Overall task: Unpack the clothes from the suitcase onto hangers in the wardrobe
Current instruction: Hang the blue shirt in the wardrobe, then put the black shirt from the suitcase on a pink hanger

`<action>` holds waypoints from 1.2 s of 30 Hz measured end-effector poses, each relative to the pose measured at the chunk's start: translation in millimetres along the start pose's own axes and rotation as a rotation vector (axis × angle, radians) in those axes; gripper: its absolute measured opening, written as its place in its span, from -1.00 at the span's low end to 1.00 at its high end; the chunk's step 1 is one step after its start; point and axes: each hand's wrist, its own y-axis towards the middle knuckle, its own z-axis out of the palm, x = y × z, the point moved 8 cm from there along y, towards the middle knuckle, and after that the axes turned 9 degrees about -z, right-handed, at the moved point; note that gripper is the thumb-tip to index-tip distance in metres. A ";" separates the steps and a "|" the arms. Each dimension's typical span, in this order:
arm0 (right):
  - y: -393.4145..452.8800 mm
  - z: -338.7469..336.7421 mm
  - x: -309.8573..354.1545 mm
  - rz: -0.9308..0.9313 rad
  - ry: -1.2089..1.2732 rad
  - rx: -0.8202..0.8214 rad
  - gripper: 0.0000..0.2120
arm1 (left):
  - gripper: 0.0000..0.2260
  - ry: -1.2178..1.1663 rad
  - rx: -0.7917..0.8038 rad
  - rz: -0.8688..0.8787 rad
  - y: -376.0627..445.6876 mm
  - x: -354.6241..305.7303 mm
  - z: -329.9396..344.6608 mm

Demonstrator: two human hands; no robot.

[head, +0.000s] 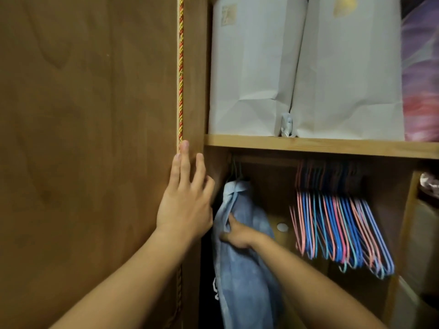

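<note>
A light blue shirt (pixel 247 276) hangs on a hanger from the rail at the left end of the wardrobe. My right hand (pixel 237 233) is inside the wardrobe and its fingers grip the shirt's front edge below the collar. My left hand (pixel 185 198) rests flat with straight fingers on the wardrobe's wooden side panel (pixel 193 91), beside the open door. A bunch of several empty pink and blue hangers (pixel 339 231) hangs on the rail to the right of the shirt. The suitcase is out of view.
The brown wardrobe door (pixel 83 138) fills the left, with a red and gold cord (pixel 181 67) along its edge. On the shelf (pixel 320 146) above the rail stand two white paper bags (pixel 304 67). A pink patterned bundle (pixel 420 79) sits at the right.
</note>
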 end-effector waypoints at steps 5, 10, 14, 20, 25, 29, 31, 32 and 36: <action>-66.8 -87.1 -21.7 0.041 -0.860 -0.367 -0.72 | -0.59 -0.008 0.063 0.133 -18.5 -21.2 19.2; -103.5 -138.9 -56.2 0.312 -1.032 -0.494 -0.73 | -0.64 -0.051 0.066 0.130 -22.4 -26.3 22.9; -104.7 -139.3 -57.8 0.294 -0.926 -0.440 -0.68 | -0.63 -0.070 0.065 0.127 -21.8 -26.4 23.7; -93.2 -144.3 -51.9 0.289 -0.507 -0.564 -0.78 | -0.61 -0.174 0.030 0.111 -21.8 -24.4 21.2; -98.5 -138.9 -45.0 0.297 -0.420 -0.566 -0.80 | -0.57 -0.184 0.038 0.103 -23.7 -23.0 18.1; -112.9 -168.2 -50.8 0.337 -0.419 -0.568 -0.80 | -0.61 -0.249 0.041 0.086 -20.8 -23.5 17.6; -116.0 -176.1 -52.3 0.351 -0.409 -0.568 -0.80 | -0.67 -0.286 0.049 0.061 -19.8 -23.3 19.8; -116.4 -174.7 -51.6 0.356 -0.399 -0.560 -0.78 | -0.70 -0.294 0.056 0.056 -19.5 -22.9 21.9; -136.0 -142.0 -40.1 0.336 -0.376 -0.582 -0.77 | -0.70 -0.275 0.041 0.081 -26.5 -24.1 25.3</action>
